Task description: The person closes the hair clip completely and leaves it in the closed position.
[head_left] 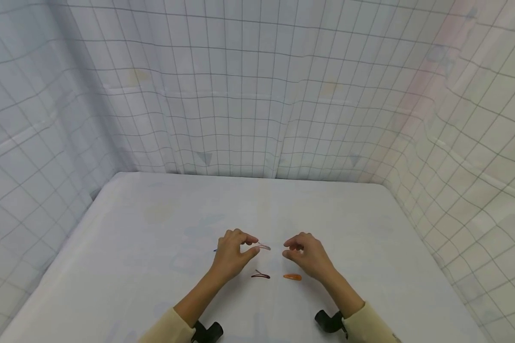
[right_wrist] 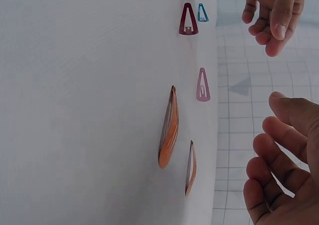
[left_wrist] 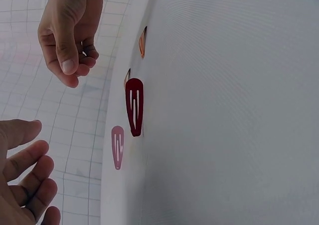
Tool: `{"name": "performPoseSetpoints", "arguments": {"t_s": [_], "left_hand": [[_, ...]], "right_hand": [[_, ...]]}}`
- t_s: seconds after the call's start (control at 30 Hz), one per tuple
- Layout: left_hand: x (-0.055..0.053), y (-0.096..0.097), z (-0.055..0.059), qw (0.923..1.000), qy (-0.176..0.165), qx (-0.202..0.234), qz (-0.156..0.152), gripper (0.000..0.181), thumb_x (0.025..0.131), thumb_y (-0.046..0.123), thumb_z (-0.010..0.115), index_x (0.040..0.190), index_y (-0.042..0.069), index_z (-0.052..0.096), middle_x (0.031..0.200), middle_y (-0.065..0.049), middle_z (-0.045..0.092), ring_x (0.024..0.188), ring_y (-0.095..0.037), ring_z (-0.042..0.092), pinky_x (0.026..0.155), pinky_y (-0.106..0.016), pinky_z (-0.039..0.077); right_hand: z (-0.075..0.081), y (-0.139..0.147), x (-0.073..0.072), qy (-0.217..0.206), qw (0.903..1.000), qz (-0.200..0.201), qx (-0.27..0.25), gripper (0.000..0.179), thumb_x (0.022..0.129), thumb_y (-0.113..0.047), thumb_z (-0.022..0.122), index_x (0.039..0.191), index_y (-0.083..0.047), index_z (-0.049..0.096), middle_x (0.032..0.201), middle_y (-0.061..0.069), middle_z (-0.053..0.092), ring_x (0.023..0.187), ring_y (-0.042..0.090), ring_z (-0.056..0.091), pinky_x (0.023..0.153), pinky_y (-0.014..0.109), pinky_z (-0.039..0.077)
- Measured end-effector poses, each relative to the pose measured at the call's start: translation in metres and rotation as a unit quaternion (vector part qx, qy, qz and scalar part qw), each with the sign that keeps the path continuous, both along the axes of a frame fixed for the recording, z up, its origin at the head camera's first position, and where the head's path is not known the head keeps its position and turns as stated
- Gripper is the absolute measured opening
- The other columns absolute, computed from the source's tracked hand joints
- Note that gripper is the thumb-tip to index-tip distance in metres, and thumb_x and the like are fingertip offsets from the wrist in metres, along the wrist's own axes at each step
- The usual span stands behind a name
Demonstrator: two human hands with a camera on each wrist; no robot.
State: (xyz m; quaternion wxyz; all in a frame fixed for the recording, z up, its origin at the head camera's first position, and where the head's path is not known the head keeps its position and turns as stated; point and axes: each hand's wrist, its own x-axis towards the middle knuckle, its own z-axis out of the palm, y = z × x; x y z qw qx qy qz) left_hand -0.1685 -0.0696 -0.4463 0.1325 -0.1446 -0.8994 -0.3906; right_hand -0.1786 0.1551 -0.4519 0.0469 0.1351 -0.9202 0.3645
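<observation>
Both hands hover over the white table with nothing in their fingers. My left hand (head_left: 233,252) has its thumb and fingers loosely bent and apart, near a pink snap hair clip (left_wrist: 117,148) lying on the table. Closer to me is a dark red snap hair clip (head_left: 261,275), its parts spread in the head view. My right hand (head_left: 309,256) also has thumb and fingers apart. Nearest it are two orange snap hair clips: the closer orange clip (head_left: 292,277) and the farther orange clip (right_wrist: 191,169), mostly hidden behind the fingers in the head view.
A blue hair clip (right_wrist: 202,13) lies beyond the left hand, almost wholly covered by it in the head view. White sheeting with a grid pattern (head_left: 249,95) hangs behind the table (head_left: 347,214) and along both sides. Black wrist mounts (head_left: 329,321) sit below the wrists.
</observation>
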Motion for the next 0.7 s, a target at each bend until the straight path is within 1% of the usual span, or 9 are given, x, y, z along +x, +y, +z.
{"name": "performPoseSetpoints", "arguments": {"t_s": [0.2, 0.33, 0.43, 0.53, 0.7], "left_hand": [[0.003, -0.004, -0.001, 0.9998, -0.010, -0.017, -0.002, 0.016, 0.082, 0.020, 0.072, 0.095, 0.013, 0.072, 0.087, 0.000, 0.061, 0.088, -0.017, 0.051, 0.085, -0.045, 0.038], [0.005, -0.004, -0.001, 0.9995, -0.019, -0.026, -0.002, 0.016, 0.081, 0.021, 0.072, 0.095, 0.013, 0.072, 0.087, 0.001, 0.061, 0.088, -0.017, 0.050, 0.087, -0.047, 0.038], [0.006, -0.004, -0.001, 0.9989, -0.027, -0.038, -0.001, 0.017, 0.080, 0.022, 0.073, 0.095, 0.014, 0.073, 0.086, 0.002, 0.060, 0.085, -0.015, 0.049, 0.086, -0.046, 0.037], [0.007, -0.004, -0.002, 0.9981, -0.033, -0.051, -0.002, 0.017, 0.080, 0.023, 0.073, 0.095, 0.015, 0.073, 0.085, 0.002, 0.060, 0.084, -0.015, 0.048, 0.083, -0.044, 0.037], [0.007, -0.003, -0.004, 0.9970, -0.034, -0.070, -0.002, 0.016, 0.080, 0.023, 0.074, 0.094, 0.016, 0.073, 0.084, 0.001, 0.061, 0.084, -0.015, 0.049, 0.081, -0.043, 0.037]], "right_hand": [[0.000, -0.004, 0.002, -0.003, 1.0000, 0.008, 0.000, 0.018, 0.078, -0.020, 0.076, 0.094, -0.013, 0.072, 0.079, -0.011, 0.058, 0.081, 0.008, 0.051, 0.071, 0.024, 0.046], [-0.002, -0.007, 0.003, -0.011, 0.9999, 0.012, -0.005, 0.017, 0.078, -0.020, 0.076, 0.094, -0.013, 0.072, 0.081, -0.010, 0.059, 0.083, 0.008, 0.053, 0.073, 0.025, 0.047], [-0.002, -0.009, 0.004, -0.015, 0.9997, 0.016, -0.004, 0.017, 0.079, -0.021, 0.075, 0.094, -0.013, 0.072, 0.082, -0.010, 0.060, 0.086, 0.009, 0.055, 0.075, 0.026, 0.049], [-0.003, -0.011, 0.006, -0.011, 0.9997, 0.023, 0.002, 0.016, 0.079, -0.021, 0.075, 0.093, -0.013, 0.072, 0.082, -0.010, 0.060, 0.086, 0.009, 0.056, 0.076, 0.027, 0.049], [-0.004, -0.013, 0.008, -0.004, 0.9993, 0.033, 0.014, 0.015, 0.080, -0.021, 0.075, 0.092, -0.014, 0.073, 0.080, -0.011, 0.060, 0.083, 0.008, 0.053, 0.074, 0.025, 0.046]]}}
